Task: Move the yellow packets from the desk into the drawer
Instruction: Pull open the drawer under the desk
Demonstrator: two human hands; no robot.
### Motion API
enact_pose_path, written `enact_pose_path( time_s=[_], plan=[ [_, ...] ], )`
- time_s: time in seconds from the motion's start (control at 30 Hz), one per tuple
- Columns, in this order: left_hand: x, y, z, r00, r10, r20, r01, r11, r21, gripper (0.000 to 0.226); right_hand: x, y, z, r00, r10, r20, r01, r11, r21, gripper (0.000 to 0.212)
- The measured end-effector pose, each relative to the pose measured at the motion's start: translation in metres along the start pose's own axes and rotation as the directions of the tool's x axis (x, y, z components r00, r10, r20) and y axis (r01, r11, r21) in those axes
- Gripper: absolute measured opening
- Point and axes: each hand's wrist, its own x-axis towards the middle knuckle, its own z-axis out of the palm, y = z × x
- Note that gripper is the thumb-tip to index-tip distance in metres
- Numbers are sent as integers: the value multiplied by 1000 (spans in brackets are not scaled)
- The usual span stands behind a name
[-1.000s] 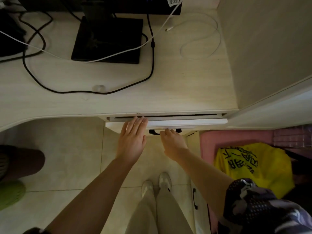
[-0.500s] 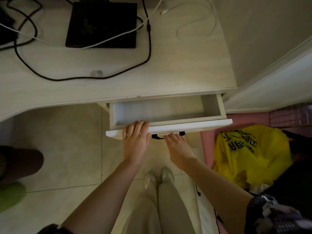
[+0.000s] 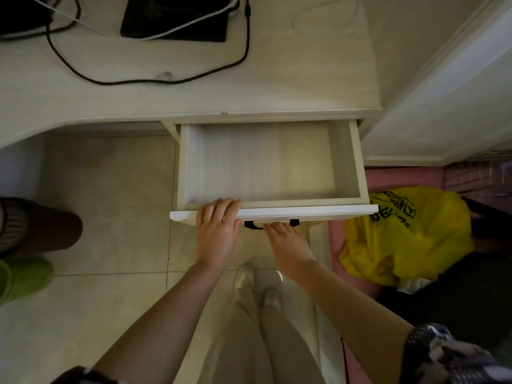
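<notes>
your left hand [image 3: 217, 231] lies at about 7 o'clock of the drawer [image 3: 357, 162], fingers together and laid over the top of the front panel [image 3: 318, 210], tips just inside the rim. the fingers look flat rather than curled; a steadying hold, not a pinch.

a second ago only a dark slit showed under the desk [image 3: 277, 87]; half a second ago the drawer was partly out; now it is pulled far out, the bare floor showing from front to back. nothing lies in it.

your right hand [image 3: 288, 245] sits at 6 o'clock of the front panel, fingertips hooked up under the black handle [image 3: 250, 224]. the fingertips are hidden behind the panel, but the curl reads as a pull grip.

so the opening step looks done or nearly so, and the drawer is ready to receive.

the yellow packets: none in view on the visible desk, which carries only a black cable [image 3: 243, 51], a white cable [image 3: 191, 22] and a dark flat stand [image 3: 177, 29]. you will likely need to look up or aside to find them.

at 3 o'clock of the drawer, on the floor, a yellow plastic bag [image 3: 410, 239] with black print. a bag, not a packet on the desk; do not mistake it.
</notes>
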Motion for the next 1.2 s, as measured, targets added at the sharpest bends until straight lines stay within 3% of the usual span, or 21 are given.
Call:
enact_pose_path(
  time_s=[0.83, 1.03, 1.2],
  plan=[
    [-75, 29, -21, 986, -84, 141, 85, 996, -5, 40, -60, -19, 38, 988, -9, 154, 31, 989, -144, 56],
    [-85, 27, -29, 974, -86, 208, 107, 990, -94, 42, -68, -19, 33, 984, -12, 180, 23, 998, -62, 59],
    [-102, 24, -57, 947, -195, 255, 264, 925, -273, 49, -74, -37, 12, 983, -26, 183, 21, 999, 26, 38]
  ],
)
